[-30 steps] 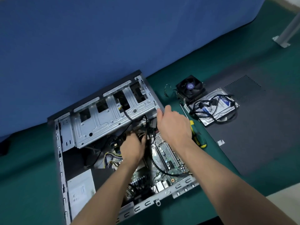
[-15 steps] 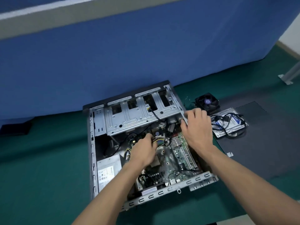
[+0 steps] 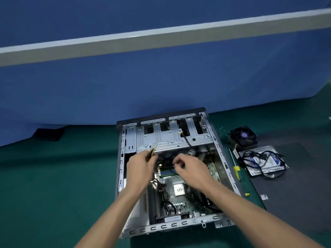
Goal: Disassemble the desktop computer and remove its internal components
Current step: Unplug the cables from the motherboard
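Both hands in case (image 3: 211, 145) at tabletop center. Left hand (image 3: 138, 169) pinches pwr connector (image 3: 152, 151), 11 o'clock of CPU (image 3: 178, 189); right hand (image 3: 191, 169) curled, contents unclear. Pull straight, brace mobo (image 3: 180, 203).

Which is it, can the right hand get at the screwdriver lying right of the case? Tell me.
Probably yes. The screwdriver lies in the open on the mat just outside the case wall, nothing on it. The right hand is inside the case, its fingers curled, so it would have to lift over.

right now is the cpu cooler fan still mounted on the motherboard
No, the cooler fan sits outside the case on the mat, beside the hard drive.
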### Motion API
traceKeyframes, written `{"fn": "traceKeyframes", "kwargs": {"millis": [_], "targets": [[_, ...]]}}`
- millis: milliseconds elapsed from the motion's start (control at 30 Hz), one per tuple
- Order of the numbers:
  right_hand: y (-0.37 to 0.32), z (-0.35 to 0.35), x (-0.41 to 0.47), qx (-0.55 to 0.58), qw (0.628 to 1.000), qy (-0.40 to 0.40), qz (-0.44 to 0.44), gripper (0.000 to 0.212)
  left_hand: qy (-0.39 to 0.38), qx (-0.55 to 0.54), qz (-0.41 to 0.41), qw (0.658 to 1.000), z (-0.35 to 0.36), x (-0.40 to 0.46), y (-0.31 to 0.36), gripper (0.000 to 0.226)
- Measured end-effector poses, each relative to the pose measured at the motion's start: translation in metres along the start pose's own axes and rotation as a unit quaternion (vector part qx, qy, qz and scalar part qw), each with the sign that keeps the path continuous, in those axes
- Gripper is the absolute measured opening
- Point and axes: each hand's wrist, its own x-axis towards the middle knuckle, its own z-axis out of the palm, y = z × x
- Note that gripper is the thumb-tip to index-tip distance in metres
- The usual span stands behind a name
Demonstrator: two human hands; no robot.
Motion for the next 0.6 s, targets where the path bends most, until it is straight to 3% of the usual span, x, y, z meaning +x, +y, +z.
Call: {"fn": "traceKeyframes", "kwargs": {"millis": [100,267,433,600], "targets": [[-0.018,0.008,0.009,0.029,0.997,-0.049,-0.047,0.029,0.028,-0.085,-0.085,0.992,-0.018,-0.001,-0.002,0.021],[-0.047,0.025,0.023,0.064,0.982,-0.141,-0.11,0.031,0.078,-0.155,-0.173,0.97,-0.032,-0.006,-0.004,0.046],[-0.061,0.037,0.033,0.099,0.975,-0.167,-0.111,0.026,0.121,-0.042,-0.216,0.968,-0.037,-0.008,-0.003,0.05],[-0.069,0.047,0.043,0.064,0.985,-0.101,-0.126,0.021,0.135,-0.025,-0.285,0.949,-0.038,0.009,-0.016,0.052]]}}
